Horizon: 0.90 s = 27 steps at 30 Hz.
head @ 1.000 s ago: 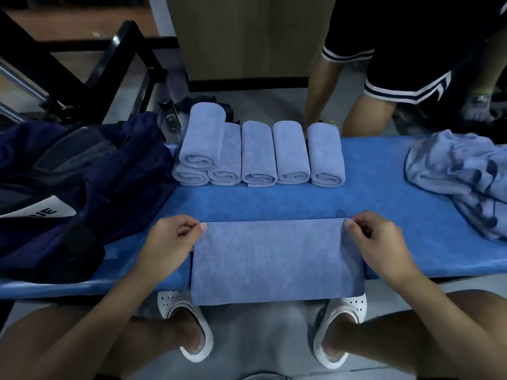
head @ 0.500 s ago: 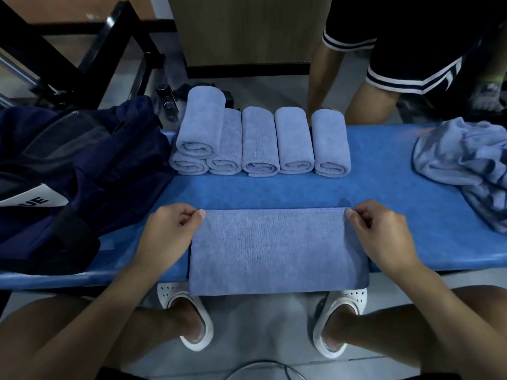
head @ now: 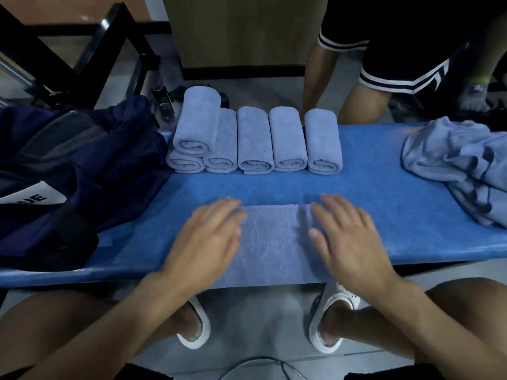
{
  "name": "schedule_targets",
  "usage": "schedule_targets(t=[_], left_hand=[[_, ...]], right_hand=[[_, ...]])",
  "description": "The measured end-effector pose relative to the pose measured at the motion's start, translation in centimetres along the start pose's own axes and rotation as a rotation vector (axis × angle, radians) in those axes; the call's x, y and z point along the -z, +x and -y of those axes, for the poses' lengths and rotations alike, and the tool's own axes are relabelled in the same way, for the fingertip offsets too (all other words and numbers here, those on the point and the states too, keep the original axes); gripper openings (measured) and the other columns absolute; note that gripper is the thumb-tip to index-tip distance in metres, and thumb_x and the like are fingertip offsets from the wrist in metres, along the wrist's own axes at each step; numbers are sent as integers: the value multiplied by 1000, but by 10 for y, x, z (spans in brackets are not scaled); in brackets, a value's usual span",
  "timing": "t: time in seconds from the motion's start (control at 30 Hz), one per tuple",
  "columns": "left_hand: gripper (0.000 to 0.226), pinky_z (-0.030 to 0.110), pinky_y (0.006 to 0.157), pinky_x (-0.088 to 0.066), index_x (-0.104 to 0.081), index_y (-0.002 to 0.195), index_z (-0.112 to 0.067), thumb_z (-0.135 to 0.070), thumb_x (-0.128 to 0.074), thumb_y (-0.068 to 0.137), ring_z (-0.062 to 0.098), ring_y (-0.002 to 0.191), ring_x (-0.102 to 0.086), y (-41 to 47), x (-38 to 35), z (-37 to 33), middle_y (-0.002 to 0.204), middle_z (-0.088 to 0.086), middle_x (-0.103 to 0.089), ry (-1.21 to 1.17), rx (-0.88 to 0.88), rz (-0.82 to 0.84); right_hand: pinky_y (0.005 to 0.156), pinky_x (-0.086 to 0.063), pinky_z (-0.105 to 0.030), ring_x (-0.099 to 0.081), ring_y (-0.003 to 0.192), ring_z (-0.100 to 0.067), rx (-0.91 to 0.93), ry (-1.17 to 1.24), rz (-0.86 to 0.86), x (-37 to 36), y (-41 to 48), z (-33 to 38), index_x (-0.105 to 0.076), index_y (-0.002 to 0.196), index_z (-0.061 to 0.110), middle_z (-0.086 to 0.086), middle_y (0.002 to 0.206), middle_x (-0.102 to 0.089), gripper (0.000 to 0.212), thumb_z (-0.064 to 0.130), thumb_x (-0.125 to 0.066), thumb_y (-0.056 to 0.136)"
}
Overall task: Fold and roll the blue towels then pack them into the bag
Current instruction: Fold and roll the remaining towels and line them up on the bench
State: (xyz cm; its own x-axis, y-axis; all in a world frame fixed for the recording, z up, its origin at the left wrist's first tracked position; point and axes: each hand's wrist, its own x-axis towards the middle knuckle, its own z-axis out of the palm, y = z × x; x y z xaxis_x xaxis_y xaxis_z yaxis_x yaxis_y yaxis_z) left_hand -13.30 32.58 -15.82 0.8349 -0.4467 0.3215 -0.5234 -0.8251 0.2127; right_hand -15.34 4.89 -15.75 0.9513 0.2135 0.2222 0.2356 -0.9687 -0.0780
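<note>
Six rolled towels (head: 255,141) lined the far edge of the bench (head: 370,215), beside the bag (head: 82,165). Both the left hand (head: 208,242) and right hand (head: 348,242) pressed flat, gripping nothing, on a folded towel (head: 274,242) at the near edge; a heap (head: 461,165) at the right end awaited folding.

Legible only in part: black capitals "UE", ending a word otherwise hidden, printed on a white label (head: 28,197) on the dark navy bag (head: 96,160) at left.

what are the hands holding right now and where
Nothing is gripped: left hand and right hand lie flat, fingers straight, on the two ends of the folded towel.
</note>
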Motion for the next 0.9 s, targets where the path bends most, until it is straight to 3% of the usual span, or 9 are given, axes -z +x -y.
schedule_targets(t=[0.1, 0.33, 0.5, 0.63, 0.9], left_hand=[[54, 40, 118, -22, -45, 149, -16, -37, -26, 103, 18, 148, -30, -10, -18, -7, 158, 1, -37, 79, -17, 233], [66, 37, 124, -3, -19, 158, -23, -51, -9, 99, 10, 153, -2, 10, -18, 10, 166, -4, -10, 117, 67, 343], [65, 39, 123, -3, -23, 158, -21, -50, -15, 100, 13, 153, -7, 11, -19, -5, 165, -2, -15, 120, 94, 305], [64, 42, 124, -8, -19, 158, -27, -53, -18, 100, 12, 153, -5, 3, -23, 8, 166, -5, -13, 141, 83, 338], [65, 38, 123, -4, -15, 158, -27, -56, -16, 101, 16, 154, -1, -9, -20, 28, 166, -2, -9, 160, 97, 335]], right_hand=[[115, -28, -50, -31, 144, -27, 80, -65, 186, -14, -7, 9, -44, 146, 17, -10, 155, -36, 61, 51, -21, 100], [118, -19, -51, -22, 148, -24, 64, -77, 278, -22, 26, 6, -33, 151, 21, -8, 159, -27, 69, 58, -5, 99], [118, -11, -48, -11, 150, -19, 110, -3, 270, -23, 28, 23, -21, 154, 26, -2, 162, -12, 69, 60, -1, 98], [119, -11, -48, -13, 150, -19, 118, -31, 292, -27, 27, 16, -21, 154, 30, 0, 163, -14, 65, 59, -3, 99], [120, -13, -47, -12, 150, -19, 47, -60, 302, -21, 21, -10, -19, 154, 32, -2, 162, -15, 62, 59, -3, 100]])
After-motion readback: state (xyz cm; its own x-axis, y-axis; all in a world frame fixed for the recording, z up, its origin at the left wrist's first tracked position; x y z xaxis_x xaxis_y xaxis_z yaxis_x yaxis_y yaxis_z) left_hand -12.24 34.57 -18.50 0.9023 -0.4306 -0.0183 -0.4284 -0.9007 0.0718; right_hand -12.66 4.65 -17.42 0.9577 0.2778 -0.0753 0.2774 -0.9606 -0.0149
